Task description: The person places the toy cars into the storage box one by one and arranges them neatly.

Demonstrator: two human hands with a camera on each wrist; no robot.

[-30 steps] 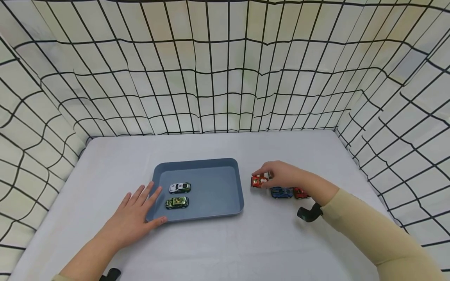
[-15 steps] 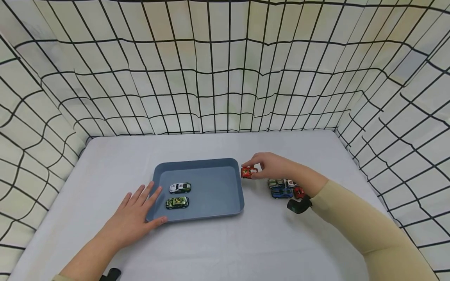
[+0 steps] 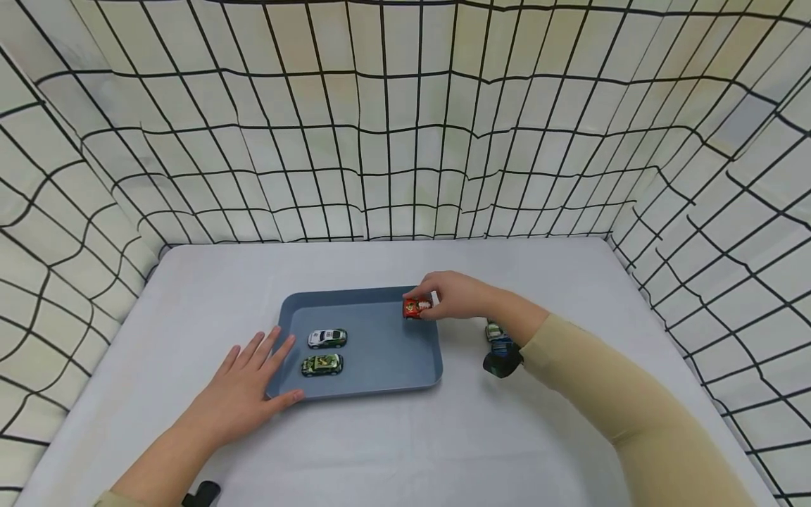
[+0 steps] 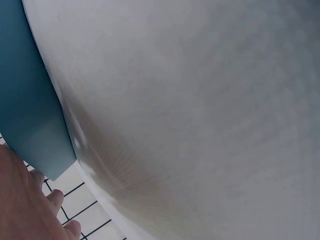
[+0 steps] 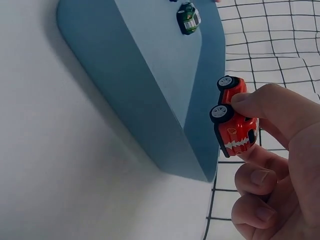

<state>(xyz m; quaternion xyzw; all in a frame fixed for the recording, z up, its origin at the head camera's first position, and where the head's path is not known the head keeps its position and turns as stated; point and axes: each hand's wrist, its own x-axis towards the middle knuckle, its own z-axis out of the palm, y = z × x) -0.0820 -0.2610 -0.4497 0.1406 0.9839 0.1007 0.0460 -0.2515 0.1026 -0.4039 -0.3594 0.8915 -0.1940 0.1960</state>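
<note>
Between thumb and fingers, my right hand (image 3: 457, 294) pinches a red toy car (image 3: 416, 308) over the right end of the blue-grey tray (image 3: 380, 387). The right wrist view shows this red toy car (image 5: 236, 117) held above the tray's wall, its wheels facing sideways. Inside the tray's left half sit a white-and-green toy car (image 3: 327, 339) and, nearer me, a camouflage toy car (image 3: 322, 365). My left hand (image 3: 237, 391) lies with fingers spread at the tray's left edge. In the left wrist view, part of the left hand (image 4: 25, 200) shows beside the tray wall (image 4: 30, 90).
Right of the tray, a green toy car (image 3: 494, 331) and a blue toy car (image 3: 500, 346) are partly hidden by my right forearm and a black wrist mount (image 3: 503, 362). A white cloth covers the table (image 3: 355, 451). Black-lined netting (image 3: 405, 155) stands around the back and sides.
My right hand has carried the red toy car left, from beside the other cars on the table to over the tray's right end. The left hand stays at the tray's edge.
</note>
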